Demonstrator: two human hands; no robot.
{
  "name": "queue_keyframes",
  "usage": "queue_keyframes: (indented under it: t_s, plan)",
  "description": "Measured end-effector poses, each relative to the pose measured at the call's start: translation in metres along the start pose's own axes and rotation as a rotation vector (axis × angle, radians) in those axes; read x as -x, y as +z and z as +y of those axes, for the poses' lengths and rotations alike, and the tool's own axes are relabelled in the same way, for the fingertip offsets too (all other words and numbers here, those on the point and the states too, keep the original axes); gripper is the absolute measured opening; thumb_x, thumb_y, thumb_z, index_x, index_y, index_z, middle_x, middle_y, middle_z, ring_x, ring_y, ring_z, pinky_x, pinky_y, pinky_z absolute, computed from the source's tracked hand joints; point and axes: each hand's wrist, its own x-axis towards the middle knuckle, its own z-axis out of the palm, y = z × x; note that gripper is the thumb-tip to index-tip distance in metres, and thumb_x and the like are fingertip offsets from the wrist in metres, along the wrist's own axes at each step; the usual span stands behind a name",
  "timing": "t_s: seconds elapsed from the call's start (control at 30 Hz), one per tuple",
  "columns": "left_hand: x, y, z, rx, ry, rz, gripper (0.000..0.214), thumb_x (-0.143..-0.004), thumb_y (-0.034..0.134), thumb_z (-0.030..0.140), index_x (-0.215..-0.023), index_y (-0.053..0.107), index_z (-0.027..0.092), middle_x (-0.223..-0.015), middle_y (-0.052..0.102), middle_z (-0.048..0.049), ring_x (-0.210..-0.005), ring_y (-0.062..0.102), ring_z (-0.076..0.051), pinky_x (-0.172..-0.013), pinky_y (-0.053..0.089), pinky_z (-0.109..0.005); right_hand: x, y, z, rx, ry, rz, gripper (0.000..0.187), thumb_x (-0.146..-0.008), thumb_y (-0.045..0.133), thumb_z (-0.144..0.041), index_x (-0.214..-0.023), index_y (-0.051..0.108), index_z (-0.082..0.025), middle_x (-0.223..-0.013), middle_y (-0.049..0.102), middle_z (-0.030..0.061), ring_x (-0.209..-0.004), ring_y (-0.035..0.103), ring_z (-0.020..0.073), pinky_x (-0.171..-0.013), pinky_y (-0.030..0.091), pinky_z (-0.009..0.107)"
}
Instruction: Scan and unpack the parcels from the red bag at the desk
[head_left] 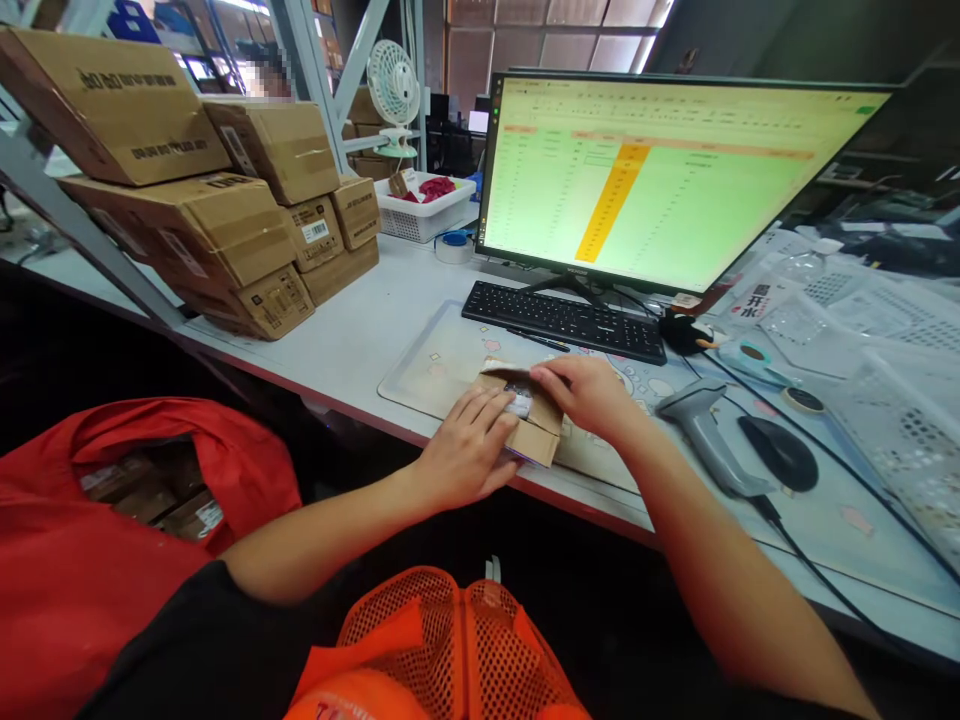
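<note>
A small brown cardboard box lies on the desk mat near the front edge of the desk. My left hand rests flat on its left side, fingers stretched over the top. My right hand curls over the box's far right corner, fingertips pinching at a flap. A pale label or piece of tape shows between the two hands.
A black keyboard and a monitor with a green spreadsheet stand behind the box. A grey barcode scanner and black mouse lie to the right. Stacked cardboard boxes fill the left. A red bag of parcels sits below left.
</note>
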Motion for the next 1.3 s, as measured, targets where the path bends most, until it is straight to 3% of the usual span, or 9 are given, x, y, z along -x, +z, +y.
queue_keyframes:
  t_s: [0.2, 0.3, 0.37, 0.5, 0.6, 0.83, 1.1, 1.2, 1.3]
  plan:
    - [-0.016, -0.036, 0.004, 0.061, -0.038, -0.15, 0.038, -0.104, 0.052, 0.048, -0.121, 0.064, 0.016, -0.157, 0.053, -0.0202, -0.137, 0.057, -0.036, -0.118, 0.045, -0.054, -0.023, 0.021, 0.028, -0.437, 0.292, 0.01, 0.065, -0.081, 0.051, -0.084, -0.059, 0.048, -0.022, -0.059, 0.049, 0.0016, -0.058, 0.042, 0.0155, -0.054, 0.033, 0.03]
    - [-0.051, -0.062, -0.007, 0.073, -0.048, -0.369, 0.034, -0.108, 0.041, 0.036, -0.114, 0.069, 0.017, -0.137, 0.069, -0.0168, -0.121, 0.068, -0.031, -0.104, 0.053, -0.045, -0.025, 0.024, 0.033, -0.463, 0.295, -0.004, 0.068, -0.075, 0.054, -0.088, -0.06, 0.048, -0.022, -0.059, 0.046, 0.0001, -0.058, 0.038, 0.0137, -0.053, 0.03, 0.03]
    - [-0.083, -0.073, -0.018, 0.041, -0.047, -0.544, 0.027, -0.102, 0.051, 0.03, -0.117, 0.071, 0.021, -0.118, 0.076, -0.0103, -0.106, 0.072, -0.027, -0.092, 0.055, -0.038, -0.024, 0.024, 0.031, -0.459, 0.292, 0.001, 0.068, -0.072, 0.056, -0.088, -0.059, 0.048, -0.021, -0.059, 0.044, -0.0003, -0.058, 0.037, 0.013, -0.053, 0.029, 0.029]
    - [-0.132, -0.072, -0.028, -0.035, 0.019, -0.831, 0.029, -0.084, 0.073, 0.032, -0.112, 0.075, 0.024, -0.104, 0.079, -0.0039, -0.089, 0.072, -0.024, -0.076, 0.052, -0.03, -0.02, 0.024, 0.023, -0.424, 0.265, 0.02, 0.068, -0.074, 0.055, -0.087, -0.058, 0.046, -0.022, -0.058, 0.041, -0.0008, -0.058, 0.036, 0.013, -0.053, 0.027, 0.029]
    - [-0.14, -0.065, -0.02, -0.096, 0.046, -0.903, 0.021, -0.078, 0.075, 0.033, -0.096, 0.078, 0.022, -0.089, 0.078, -0.0042, -0.077, 0.069, -0.023, -0.07, 0.051, -0.031, -0.015, 0.022, 0.017, -0.392, 0.228, 0.062, 0.064, -0.079, 0.054, -0.082, -0.06, 0.046, -0.022, -0.061, 0.043, -0.0007, -0.061, 0.037, 0.0139, -0.055, 0.028, 0.029]
    - [-0.117, -0.059, -0.022, -0.14, 0.155, -0.633, 0.026, -0.083, 0.068, 0.019, -0.107, 0.077, 0.017, -0.107, 0.078, -0.0129, -0.097, 0.073, -0.03, -0.081, 0.055, -0.036, -0.008, 0.018, 0.015, -0.311, 0.173, 0.143, 0.05, -0.088, 0.05, -0.066, -0.066, 0.051, -0.022, -0.068, 0.053, 0.0016, -0.069, 0.045, 0.0169, -0.062, 0.032, 0.031]
    - [-0.107, -0.063, -0.038, -0.05, 0.162, -0.545, 0.017, -0.087, 0.069, 0.019, -0.103, 0.073, 0.017, -0.105, 0.077, -0.0114, -0.1, 0.074, -0.028, -0.084, 0.055, -0.035, 0.0, 0.014, 0.008, -0.234, 0.169, 0.2, 0.049, -0.09, 0.049, -0.064, -0.065, 0.051, -0.022, -0.066, 0.056, 0.0022, -0.068, 0.048, 0.0178, -0.063, 0.034, 0.032]
    - [-0.09, -0.076, -0.057, 0.301, 0.056, -0.181, 0.02, -0.086, 0.074, 0.03, -0.101, 0.07, 0.018, -0.094, 0.076, -0.0065, -0.084, 0.073, -0.022, -0.075, 0.055, -0.031, 0.027, 0.0, 0.004, -0.195, 0.201, 0.304, 0.045, -0.094, 0.046, -0.06, -0.07, 0.054, -0.022, -0.07, 0.059, 0.0042, -0.07, 0.05, 0.0197, -0.066, 0.036, 0.033]
    - [-0.064, -0.07, -0.085, 0.738, -0.265, 0.286, 0.034, -0.089, 0.072, 0.05, -0.083, 0.061, 0.019, -0.063, 0.061, 0.0012, -0.05, 0.057, -0.013, -0.05, 0.047, -0.025, 0.065, -0.011, 0.0, -0.179, 0.256, 0.443, 0.043, -0.097, 0.047, -0.059, -0.075, 0.057, -0.023, -0.071, 0.06, 0.0046, -0.069, 0.051, 0.0203, -0.066, 0.04, 0.033]
